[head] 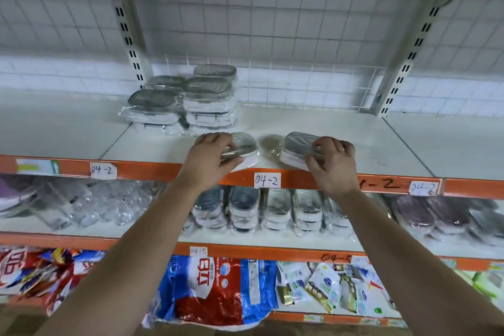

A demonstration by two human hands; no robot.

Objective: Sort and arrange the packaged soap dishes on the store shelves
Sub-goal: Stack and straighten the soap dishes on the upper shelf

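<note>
The left hand (215, 157) curls its fingers over the top of one wrapped soap dish (244, 146), thumb under the near edge. The right hand (334, 162) grips a second soap dish (296, 148) the same way. Both dishes sit at the front edge of the upper shelf (362, 150), mid-frame, slightly apart. The knuckles hide each dish's near half, and the plastic wrap blurs details. Behind them, up and to the left, stand stacked soap dishes (191, 101). A "04-2" label (267, 180) sits below, more dishes (253, 210) lower down, and detergent bags (215, 289) at the bottom.
</note>
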